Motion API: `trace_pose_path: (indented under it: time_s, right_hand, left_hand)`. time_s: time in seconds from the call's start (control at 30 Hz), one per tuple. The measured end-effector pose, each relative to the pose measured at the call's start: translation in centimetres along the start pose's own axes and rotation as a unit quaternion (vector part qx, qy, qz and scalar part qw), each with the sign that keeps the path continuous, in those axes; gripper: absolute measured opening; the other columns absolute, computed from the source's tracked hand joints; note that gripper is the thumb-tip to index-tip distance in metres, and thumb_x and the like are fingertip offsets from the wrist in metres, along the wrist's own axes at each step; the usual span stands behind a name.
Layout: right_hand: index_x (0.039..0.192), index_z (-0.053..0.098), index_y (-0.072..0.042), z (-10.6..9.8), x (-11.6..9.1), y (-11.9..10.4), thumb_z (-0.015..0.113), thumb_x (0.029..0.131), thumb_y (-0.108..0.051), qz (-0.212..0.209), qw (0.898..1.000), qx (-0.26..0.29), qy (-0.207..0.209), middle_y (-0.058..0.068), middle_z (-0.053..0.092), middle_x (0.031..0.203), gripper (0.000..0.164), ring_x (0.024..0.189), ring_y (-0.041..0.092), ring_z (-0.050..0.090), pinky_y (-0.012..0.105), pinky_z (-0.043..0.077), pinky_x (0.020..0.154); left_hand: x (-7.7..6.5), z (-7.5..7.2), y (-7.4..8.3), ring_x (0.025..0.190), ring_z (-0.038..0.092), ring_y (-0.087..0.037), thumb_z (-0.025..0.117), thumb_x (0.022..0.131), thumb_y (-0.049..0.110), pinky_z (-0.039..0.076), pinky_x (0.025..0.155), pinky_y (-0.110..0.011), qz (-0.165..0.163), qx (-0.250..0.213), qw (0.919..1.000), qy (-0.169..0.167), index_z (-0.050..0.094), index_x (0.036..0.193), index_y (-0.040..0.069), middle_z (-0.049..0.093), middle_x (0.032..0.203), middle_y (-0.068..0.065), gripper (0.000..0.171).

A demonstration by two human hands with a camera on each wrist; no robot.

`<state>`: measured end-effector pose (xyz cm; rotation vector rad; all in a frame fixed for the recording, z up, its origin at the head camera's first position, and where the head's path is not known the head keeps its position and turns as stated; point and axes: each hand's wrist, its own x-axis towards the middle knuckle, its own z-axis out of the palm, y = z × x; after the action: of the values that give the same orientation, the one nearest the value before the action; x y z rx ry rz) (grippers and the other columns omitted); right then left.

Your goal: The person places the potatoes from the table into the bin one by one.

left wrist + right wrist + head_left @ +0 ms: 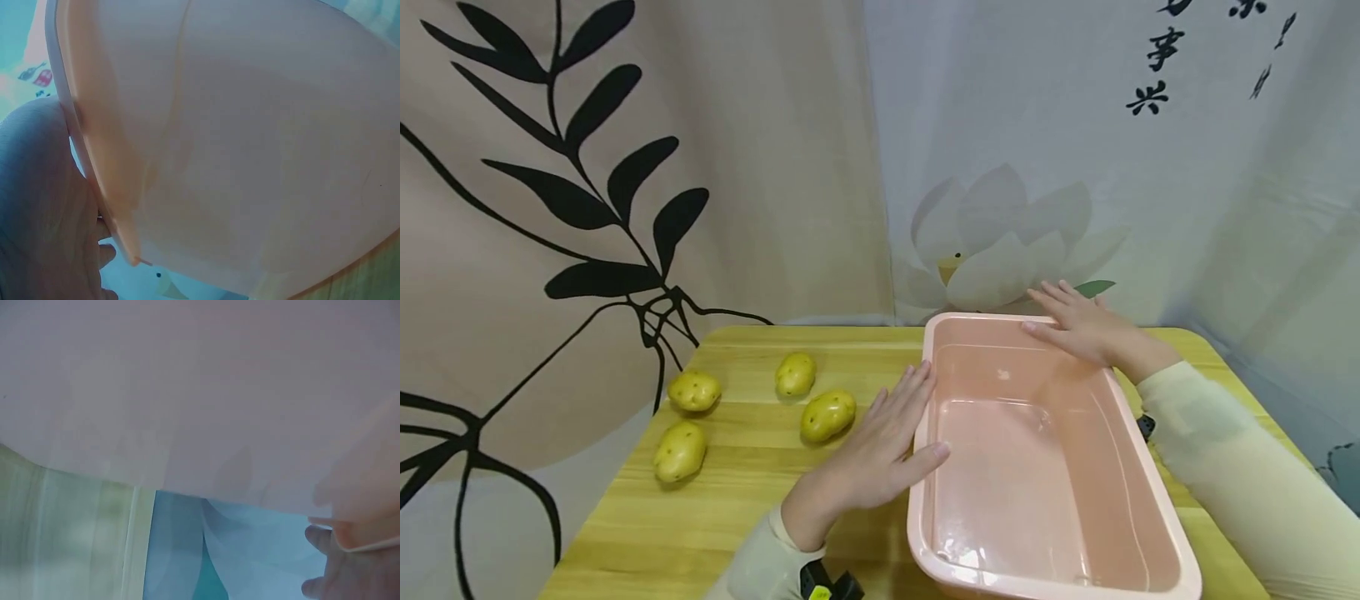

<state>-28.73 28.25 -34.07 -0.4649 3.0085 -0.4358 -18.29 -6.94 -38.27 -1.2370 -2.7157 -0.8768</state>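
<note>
A pink plastic basin [1000, 467], rectangular with rounded corners, stands on the right half of the table with nothing inside. My left hand [880, 450] lies against its left rim, fingers stretched forward and thumb over the edge. At the far right corner my right hand [1078, 329] rests on the rim with its fingers extended. In the left wrist view, the basin's outer wall [250, 137] fills most of the picture beside the hand [44, 200]. The right wrist view has the wall [156, 394] above and fingertips [319, 537] at the rim.
Several yellow potatoes lie left of the basin; the nearest to my left hand is one potato [828, 416], and another potato [681, 452] sits near the table's left edge. A printed curtain [790, 167] hangs right behind the wooden table [737, 517].
</note>
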Motion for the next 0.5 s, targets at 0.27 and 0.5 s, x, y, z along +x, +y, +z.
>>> trace_pose_path:
  time_s: [0.27, 0.5]
  right_hand:
    - [0.154, 0.021, -0.017, -0.01, -0.22, -0.38, 0.029, 0.098, -0.062, 0.002, 1.0, 0.0, -0.005, 0.014, 0.012, 0.159, 0.072, 0.146, 0.036, -0.001, 0.07, 0.0, 0.106]
    - [0.155, 0.019, -0.018, -0.05, -0.09, -0.29, 0.028, 0.099, -0.059, -0.003, 1.0, -0.03, 0.0, 0.013, 0.01, 0.16, 0.07, 0.146, 0.036, -0.002, 0.07, -0.004, 0.105]
  left_hand:
    - [-0.12, 0.02, 0.11, 0.145, -0.01, -0.013, 0.03, 0.098, 0.06, 0.008, 0.113, -0.059, -0.007, -0.008, 0.9999, 0.002, -0.004, 0.155, 0.022, -0.007, 0.161, 0.003, 0.076]
    - [0.02, 0.04, 0.18, 0.145, -0.01, -0.011, 0.031, 0.098, 0.06, 0.006, 0.113, -0.057, -0.015, -0.028, 0.9995, -0.001, -0.004, 0.154, 0.024, -0.007, 0.161, 0.004, 0.075]
